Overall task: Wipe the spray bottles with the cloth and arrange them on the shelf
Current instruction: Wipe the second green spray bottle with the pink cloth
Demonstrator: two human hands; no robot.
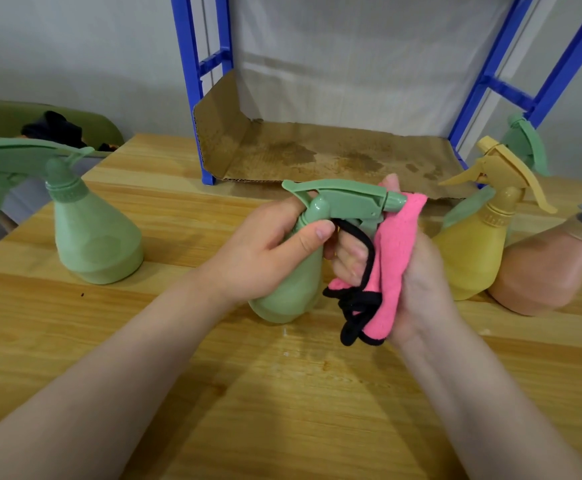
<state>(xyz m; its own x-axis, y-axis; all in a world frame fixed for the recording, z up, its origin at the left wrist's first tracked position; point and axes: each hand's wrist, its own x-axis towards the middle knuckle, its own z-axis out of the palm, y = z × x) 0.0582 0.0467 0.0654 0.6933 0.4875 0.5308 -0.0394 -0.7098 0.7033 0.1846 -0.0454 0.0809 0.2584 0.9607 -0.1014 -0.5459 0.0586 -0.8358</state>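
My left hand (269,251) grips the neck of a green spray bottle (289,292) standing at the middle of the wooden table (282,410). Its spray head points right. My right hand (411,271) holds a pink cloth with black trim (390,258) against the nozzle and trigger. Another green spray bottle (92,230) stands at the left. A yellow spray bottle (473,244) stands at the right, with a third green spray bottle (521,140) partly hidden behind it. The blue shelf (210,161) stands behind, its bottom level lined with stained cardboard (317,154).
Another person's forearm (542,271) rests on the table at the right, beside the yellow bottle. A green chair (40,123) with dark cloth on it sits at the far left behind the table. A grey wall runs behind.
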